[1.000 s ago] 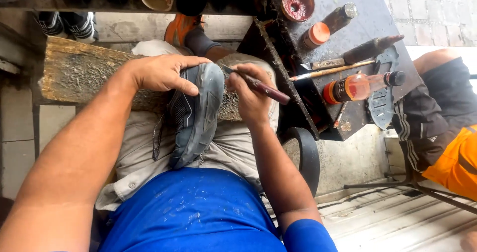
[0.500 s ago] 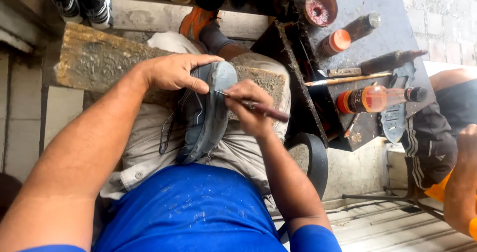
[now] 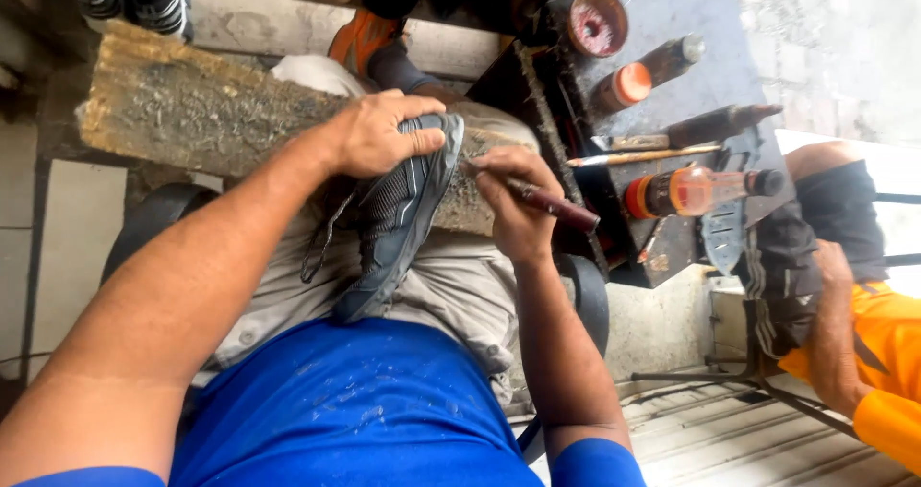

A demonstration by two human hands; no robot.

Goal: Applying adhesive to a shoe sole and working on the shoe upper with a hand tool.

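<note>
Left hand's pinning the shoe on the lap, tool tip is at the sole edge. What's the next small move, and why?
Probably press the tool tip a little further along the sole edge. The left hand clamps the dark shoe on the lap, sole turned toward the right hand, which grips the dark-handled tool with its tip at that edge near the toe.

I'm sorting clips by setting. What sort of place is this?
Likely a street-side shoe repair stall: a grey sneaker held on the lap, a dark-handled tool at its sole, bottles on a worn work tray.
</note>
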